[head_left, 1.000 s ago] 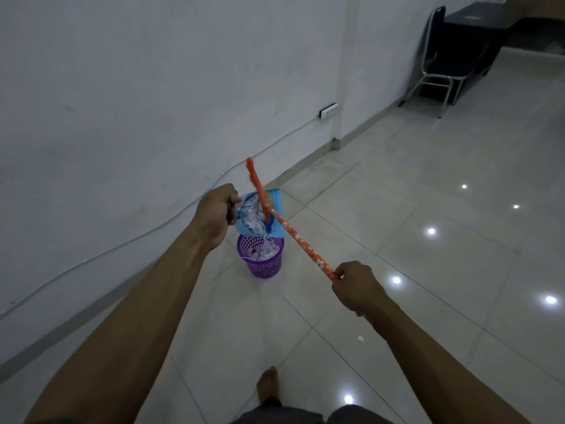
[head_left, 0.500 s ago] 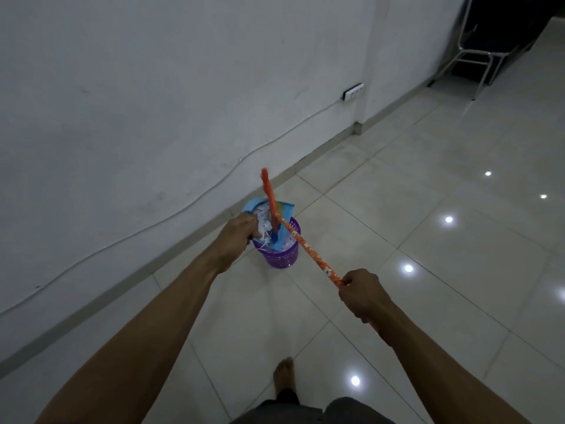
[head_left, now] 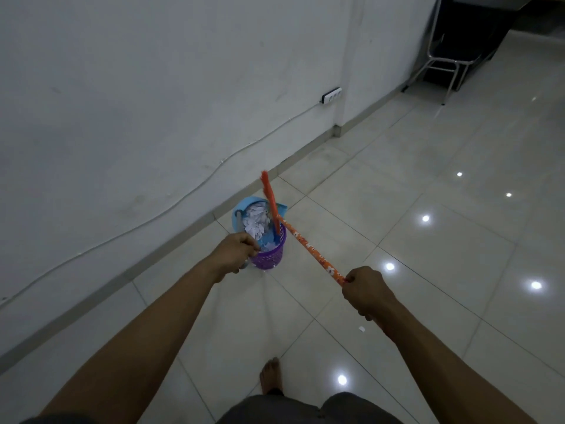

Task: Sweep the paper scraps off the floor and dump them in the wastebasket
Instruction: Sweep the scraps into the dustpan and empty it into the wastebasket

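Note:
A purple mesh wastebasket (head_left: 269, 259) stands on the tiled floor near the wall. A blue dustpan (head_left: 248, 204) is tilted over it, full of white paper scraps (head_left: 256, 221). My left hand (head_left: 235, 250) is shut on the dustpan's grey handle, right beside the basket's rim. My right hand (head_left: 364, 289) grips the orange patterned broom handle (head_left: 308, 248). The orange broom head (head_left: 269, 194) rests against the scraps in the pan. One small white scrap (head_left: 361, 329) lies on the floor under my right forearm.
A white wall with a grey skirting runs along the left, with a white cable and a power strip (head_left: 331, 95) on it. A metal-legged chair (head_left: 447, 53) stands far right by a dark desk. My bare foot (head_left: 270, 374) is on the tiles below.
The dustpan has come down onto the wastebasket and tilted further, with my left hand now low at the rim. The view has dipped and shifted; my right hand holds the broom much as before.

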